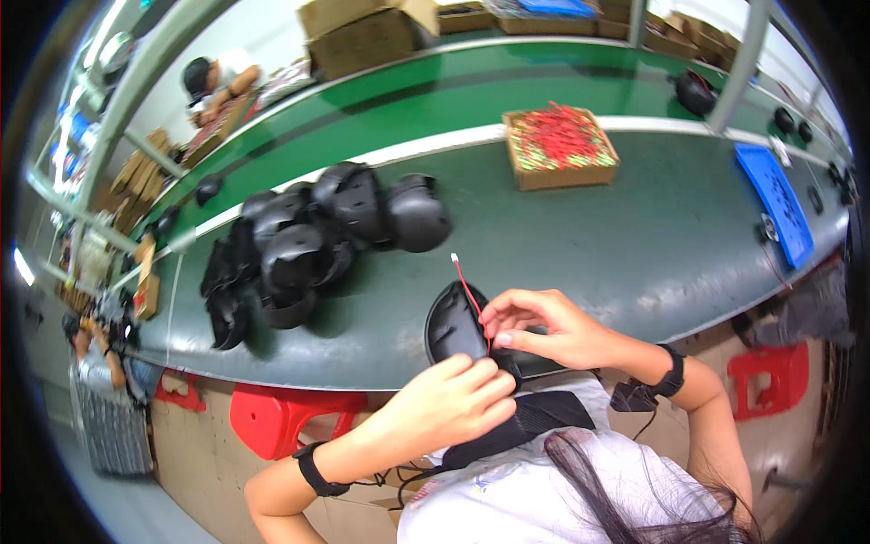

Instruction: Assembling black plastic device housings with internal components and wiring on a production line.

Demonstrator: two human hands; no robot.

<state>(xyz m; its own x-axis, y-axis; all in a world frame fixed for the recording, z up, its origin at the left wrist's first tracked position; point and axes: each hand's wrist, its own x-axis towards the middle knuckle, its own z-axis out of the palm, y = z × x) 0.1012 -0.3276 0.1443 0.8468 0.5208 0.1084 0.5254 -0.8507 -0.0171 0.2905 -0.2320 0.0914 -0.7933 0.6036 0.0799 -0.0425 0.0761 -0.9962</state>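
— What are the hands doing right now?

— Both are on a black helmet shell (456,328) held at the near edge of the bench (580,263), close to the person's chest. The left hand (453,399) is curled around the shell's lower rim, fingers closed on it. The right hand (544,331) pinches a thin red wire (468,292) between thumb and fingertips, right where it meets the shell.

— How would that wire handle?

— Very light and limp, I'd judge. It stands up only because it is short; its white tip (453,258) pokes out above the shell. A hard tug could likely pull it loose or kink it, so a gentle pinch close to the shell, as the right hand has it, looks the safest hold.

— And the shell?

— Stiff, moulded, probably light for its bulk. Its outside looks smooth, so it may slip; the rim gives the firmest purchase, and that is where the left hand grips.

— Anything else nearby?

— A pile of similar black helmets (317,236) lies further left on the bench, well apart from the hands. Farther back sits a cardboard box of red wires (560,145), and a blue tray (775,199) lies at the right end.
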